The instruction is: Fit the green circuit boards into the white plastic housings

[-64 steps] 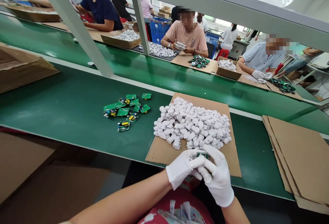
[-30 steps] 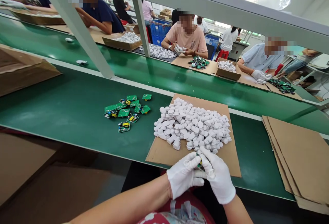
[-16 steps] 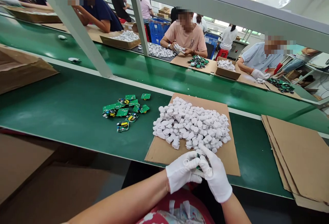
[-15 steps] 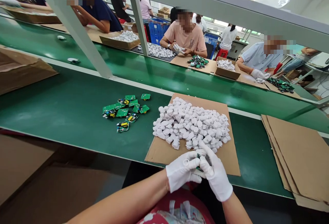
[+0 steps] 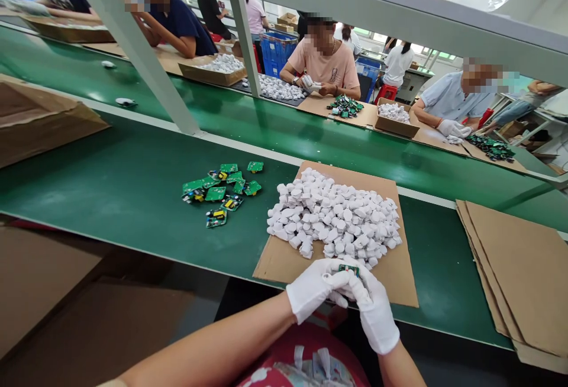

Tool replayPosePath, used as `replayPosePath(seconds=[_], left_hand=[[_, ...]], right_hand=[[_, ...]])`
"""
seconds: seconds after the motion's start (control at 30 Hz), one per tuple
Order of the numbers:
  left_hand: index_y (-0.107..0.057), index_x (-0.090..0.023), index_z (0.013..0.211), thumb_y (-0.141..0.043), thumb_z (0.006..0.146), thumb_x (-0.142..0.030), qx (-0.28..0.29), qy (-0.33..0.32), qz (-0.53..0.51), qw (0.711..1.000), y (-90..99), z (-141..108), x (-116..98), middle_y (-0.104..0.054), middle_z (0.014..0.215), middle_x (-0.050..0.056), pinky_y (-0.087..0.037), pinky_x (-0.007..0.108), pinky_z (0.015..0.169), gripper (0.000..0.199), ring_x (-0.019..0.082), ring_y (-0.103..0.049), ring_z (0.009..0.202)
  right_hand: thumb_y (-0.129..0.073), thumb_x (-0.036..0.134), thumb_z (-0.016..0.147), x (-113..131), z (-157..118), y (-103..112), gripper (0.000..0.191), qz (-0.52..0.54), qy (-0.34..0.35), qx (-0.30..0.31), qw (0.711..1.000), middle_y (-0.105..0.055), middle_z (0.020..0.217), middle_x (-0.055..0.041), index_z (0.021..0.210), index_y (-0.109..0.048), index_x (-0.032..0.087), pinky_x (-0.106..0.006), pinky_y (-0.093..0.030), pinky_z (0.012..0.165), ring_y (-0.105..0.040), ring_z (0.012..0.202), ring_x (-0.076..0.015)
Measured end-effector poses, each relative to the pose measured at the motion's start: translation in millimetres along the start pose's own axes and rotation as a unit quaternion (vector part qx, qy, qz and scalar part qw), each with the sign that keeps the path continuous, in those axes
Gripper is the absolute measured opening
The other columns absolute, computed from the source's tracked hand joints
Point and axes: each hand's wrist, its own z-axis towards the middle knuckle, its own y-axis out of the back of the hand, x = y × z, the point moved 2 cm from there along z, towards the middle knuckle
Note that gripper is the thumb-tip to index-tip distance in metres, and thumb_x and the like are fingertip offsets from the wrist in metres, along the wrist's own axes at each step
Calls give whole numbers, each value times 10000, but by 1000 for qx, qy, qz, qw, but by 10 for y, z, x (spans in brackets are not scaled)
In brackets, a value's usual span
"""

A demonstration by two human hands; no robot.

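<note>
Between my gloved hands, at the near edge of the cardboard sheet (image 5: 284, 260), a small green circuit board (image 5: 349, 270) shows. My left hand (image 5: 317, 286) is closed on its left side, thumb bent across the front. Closed around it from the right is my right hand (image 5: 373, 301), its fingers meeting those of the left. Whether a white housing sits under the board is hidden by the gloves. Just beyond my fingertips lies a heap of small white plastic housings (image 5: 332, 215). To the left, several loose circuit boards (image 5: 216, 193) rest on the green bench (image 5: 110, 180).
Flat cardboard sheets (image 5: 515, 274) are stacked on the right. An open cardboard box (image 5: 44, 115) stands at far left. A grey frame post (image 5: 142, 55) rises from the bench. Across the green belt (image 5: 284, 135), co-workers sit with their own boards and housings.
My hands have drawn closer together around the circuit board, and its green face now shows more plainly between my fingers. The view has shifted slightly.
</note>
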Motion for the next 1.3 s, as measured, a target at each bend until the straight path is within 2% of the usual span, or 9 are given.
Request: replayPosePath(seconds=[0.2,0.33,0.43,0.6,0.67,0.83,0.97,1.13,1.3], left_hand=[[-619,-120,787,-620,733,-416,23,0,-10,1000,3,3,-24,-597,678,45,-456,173,429,300,115,-582,566],[-628,-111,857,-609,752,-407,45,-50,48,997,-41,-29,-46,-617,707,57,-432,133,411,315,91,-555,566],[-609,-114,845,-634,731,-408,23,-56,56,997,-28,-43,-31,-598,681,36,-403,121,371,317,71,-524,507],[-589,-119,883,-624,735,-428,40,-66,65,995,-31,-52,-28,-604,721,42,-434,134,409,345,76,-533,542],[-584,-127,931,-647,717,-381,37,-78,70,994,-44,-50,-32,-596,699,23,-414,126,395,338,66,-512,518],[-580,-130,869,-627,726,-321,11,-83,62,995,-43,-34,-47,-521,636,-18,-373,118,357,243,43,-451,464],[-580,-131,972,-633,721,-373,18,-83,61,994,-1,-23,-65,-510,735,9,-443,153,427,352,93,-503,618],[-569,-141,1021,-662,684,-274,-91,-114,95,985,62,-2,1,-504,740,-5,-414,181,494,373,86,-468,617],[-631,-152,992,-697,652,-265,-131,-146,114,974,73,20,83,-577,795,22,-401,224,614,365,111,-479,667]], right_hand=[[-436,488,881,9,-9,49,436,-10,22,21,999,-656,1125,-68,1153,-615,199,-316,-436,945,-586,1047,-220],[-513,469,850,9,-29,40,390,-44,13,3,999,-700,794,-34,1093,-639,191,-263,-498,753,-632,784,-190],[-388,509,895,-12,-27,27,475,14,4,30,999,-670,673,-25,1130,-625,170,-264,-511,657,-620,694,-185],[-478,468,867,-31,-5,38,441,-26,9,-3,1000,-706,949,-56,1185,-605,191,-257,-497,805,-631,907,-202],[-486,454,866,-31,-4,37,427,-46,26,-16,998,-708,964,-51,1184,-610,196,-256,-486,839,-624,944,-203],[-385,549,881,-103,-15,49,528,12,12,-13,1000,-712,915,-60,1202,-596,186,-313,-544,660,-656,741,-210],[-352,565,883,-74,-41,100,567,39,19,-50,998,-637,1151,-96,1297,-488,204,-354,-536,733,-633,939,-244],[-267,544,898,202,-187,94,598,53,162,-182,968,-449,1370,-128,1398,-300,217,-485,-459,892,-502,1175,-305],[-266,684,825,355,-362,-115,727,-19,267,-108,957,-315,1461,-77,1426,-218,279,-547,-368,998,-323,1309,-355]])
